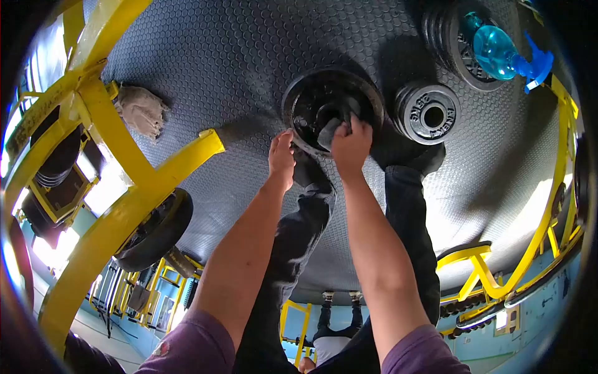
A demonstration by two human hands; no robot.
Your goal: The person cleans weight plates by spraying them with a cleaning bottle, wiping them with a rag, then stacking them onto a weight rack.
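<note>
A black weight plate [324, 103] lies flat on the studded rubber floor [237, 56] by my feet. My right hand [351, 146] presses a grey cloth [329, 131] onto the plate's hub. My left hand [281, 157] rests with its fingers curled on the plate's near-left rim, and whether it grips the rim is not visible. My dark trouser legs [405, 212] run between and beside my arms.
A smaller stack of plates marked in kg [428, 113] lies just right of the plate, with a larger stack [464, 43] and a blue spray bottle [503, 55] beyond. A yellow rack frame [118, 143] with a loaded plate [159, 230] stands left, near a rag [142, 111]. Another person's legs [339, 311] stand far back.
</note>
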